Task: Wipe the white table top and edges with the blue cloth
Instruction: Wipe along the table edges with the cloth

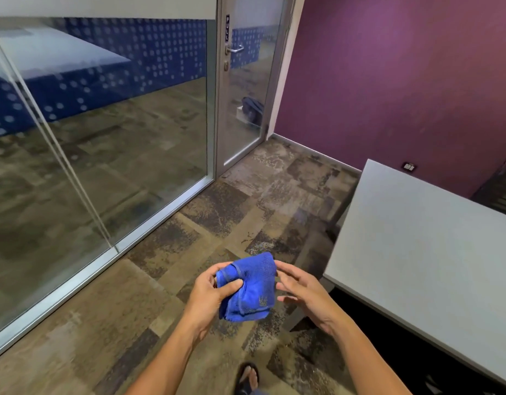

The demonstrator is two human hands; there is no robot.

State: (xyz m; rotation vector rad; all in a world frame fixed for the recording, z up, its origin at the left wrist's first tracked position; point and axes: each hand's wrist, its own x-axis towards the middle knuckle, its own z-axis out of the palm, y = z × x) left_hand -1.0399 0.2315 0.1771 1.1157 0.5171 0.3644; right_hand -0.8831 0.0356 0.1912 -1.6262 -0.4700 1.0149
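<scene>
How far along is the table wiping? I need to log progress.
Done: nothing visible yet. In hand: the left hand grips the folded blue cloth above the carpet; the right hand is open beside it, fingers at its edge. Left: the whole white table, top and edges, which the cloth hasn't touched.

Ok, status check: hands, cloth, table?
Left hand gripping blue cloth, folded, held over the carpet. Right hand open beside it, fingertips near the cloth's edge. White table to the right, not yet touched. Nothing in the way.
</scene>
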